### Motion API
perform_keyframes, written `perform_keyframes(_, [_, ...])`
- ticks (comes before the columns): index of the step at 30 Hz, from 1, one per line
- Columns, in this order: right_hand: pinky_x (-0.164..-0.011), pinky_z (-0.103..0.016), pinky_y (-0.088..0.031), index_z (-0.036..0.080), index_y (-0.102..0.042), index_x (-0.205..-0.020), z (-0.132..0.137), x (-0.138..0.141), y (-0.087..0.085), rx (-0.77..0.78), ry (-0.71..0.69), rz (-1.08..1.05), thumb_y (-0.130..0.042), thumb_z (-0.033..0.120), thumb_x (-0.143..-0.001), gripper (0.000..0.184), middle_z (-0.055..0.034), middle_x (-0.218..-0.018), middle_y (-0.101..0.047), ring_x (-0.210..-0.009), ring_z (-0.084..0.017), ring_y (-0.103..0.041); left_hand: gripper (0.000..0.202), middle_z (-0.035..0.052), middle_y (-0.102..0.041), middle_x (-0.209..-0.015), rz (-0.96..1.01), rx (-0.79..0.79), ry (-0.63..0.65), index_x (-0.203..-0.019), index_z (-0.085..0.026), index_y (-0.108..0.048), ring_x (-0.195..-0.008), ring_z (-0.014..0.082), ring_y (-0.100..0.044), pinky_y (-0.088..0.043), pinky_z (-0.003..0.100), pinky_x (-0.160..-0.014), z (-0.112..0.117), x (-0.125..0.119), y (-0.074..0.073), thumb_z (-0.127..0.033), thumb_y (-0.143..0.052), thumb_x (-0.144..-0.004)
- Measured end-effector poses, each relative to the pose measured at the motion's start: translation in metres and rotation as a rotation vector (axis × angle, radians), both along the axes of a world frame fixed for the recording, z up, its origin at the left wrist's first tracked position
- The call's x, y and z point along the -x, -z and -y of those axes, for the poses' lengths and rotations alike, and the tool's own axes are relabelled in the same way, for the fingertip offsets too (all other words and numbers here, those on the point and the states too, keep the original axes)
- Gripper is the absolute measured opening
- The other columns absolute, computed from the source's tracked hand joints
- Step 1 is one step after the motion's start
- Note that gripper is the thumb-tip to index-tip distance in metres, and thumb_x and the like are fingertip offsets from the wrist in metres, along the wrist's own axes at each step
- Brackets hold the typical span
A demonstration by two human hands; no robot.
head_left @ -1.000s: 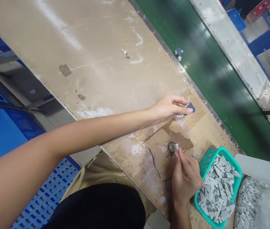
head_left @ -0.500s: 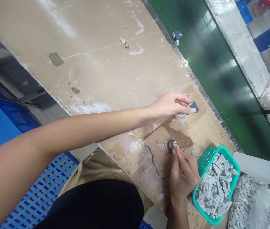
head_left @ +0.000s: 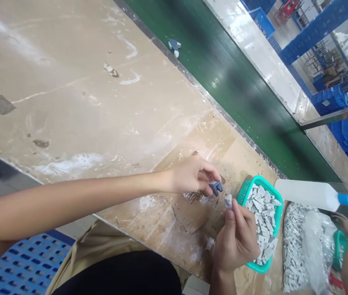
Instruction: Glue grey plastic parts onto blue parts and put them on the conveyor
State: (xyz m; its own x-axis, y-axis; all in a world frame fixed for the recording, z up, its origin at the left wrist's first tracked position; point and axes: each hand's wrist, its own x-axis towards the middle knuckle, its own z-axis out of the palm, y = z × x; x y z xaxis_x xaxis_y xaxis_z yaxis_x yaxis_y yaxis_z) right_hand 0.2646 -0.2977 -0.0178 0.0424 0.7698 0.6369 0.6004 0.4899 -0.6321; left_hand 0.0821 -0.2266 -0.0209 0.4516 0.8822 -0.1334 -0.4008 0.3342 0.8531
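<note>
My left hand (head_left: 192, 176) reaches across the worn brown table (head_left: 100, 110) and pinches a small dark blue-grey piece (head_left: 215, 187) between its fingertips. Just below it, my right hand (head_left: 237, 239) is closed on a small light grey piece (head_left: 228, 201), held upright at the fingertips. The two pieces are close together but apart. Beside my right hand stands a teal basket (head_left: 244, 192) filled with several light grey pieces.
A green conveyor belt (head_left: 238, 90) runs along the table's far edge, with a blue-grey piece (head_left: 174, 44) on it. A white bottle with a blue tip (head_left: 309, 194) lies at right. A clear bag of grey pieces (head_left: 303, 241) and another person's hand (head_left: 346, 229) are at lower right.
My left hand has drawn back from the table's far side with the dark piece toward my right hand. My right hand has lifted the grey piece off the table. The view swung right.
</note>
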Motion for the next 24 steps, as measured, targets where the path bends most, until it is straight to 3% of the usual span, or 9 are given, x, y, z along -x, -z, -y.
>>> perform_keyframes(11, [-0.064, -0.031, -0.057, 0.031, -0.070, -0.125, -0.001, -0.004, -0.009, 0.071, -0.132, 0.086, -0.068, 0.008, -0.090, 0.042, -0.0046, -0.093, -0.067, -0.079, -0.016, -0.065, 0.022, 0.0015, -0.070, -0.078, -0.025, 0.021, 0.075, -0.079, -0.014, -0.071, -0.072, 0.0164, -0.072, -0.058, 0.024, -0.063, 0.009, -0.006, 0.001, -0.002, -0.062, -0.064])
perform_keyframes(17, [-0.064, -0.028, -0.059, 0.032, -0.070, -0.123, -0.003, 0.001, -0.012, 0.107, -0.155, 0.073, -0.065, 0.003, -0.090, 0.044, -0.0024, -0.093, -0.067, -0.079, -0.014, -0.067, 0.023, -0.0012, -0.069, -0.076, -0.011, -0.033, 0.007, -0.080, -0.014, -0.070, -0.071, 0.0141, -0.071, -0.058, 0.023, -0.065, 0.014, -0.009, 0.000, -0.003, -0.058, -0.063])
perform_keyframes(24, [-0.065, -0.023, -0.060, 0.031, -0.063, -0.133, -0.004, 0.007, -0.016, 0.165, -0.207, 0.149, -0.055, -0.001, -0.094, 0.051, -0.0017, -0.090, -0.067, -0.075, -0.011, -0.068, 0.014, 0.0031, -0.070, -0.076, -0.209, -0.052, -0.017, -0.080, -0.013, -0.068, -0.072, 0.0152, -0.068, -0.055, 0.023, -0.066, 0.017, -0.006, -0.011, -0.011, -0.064, -0.067])
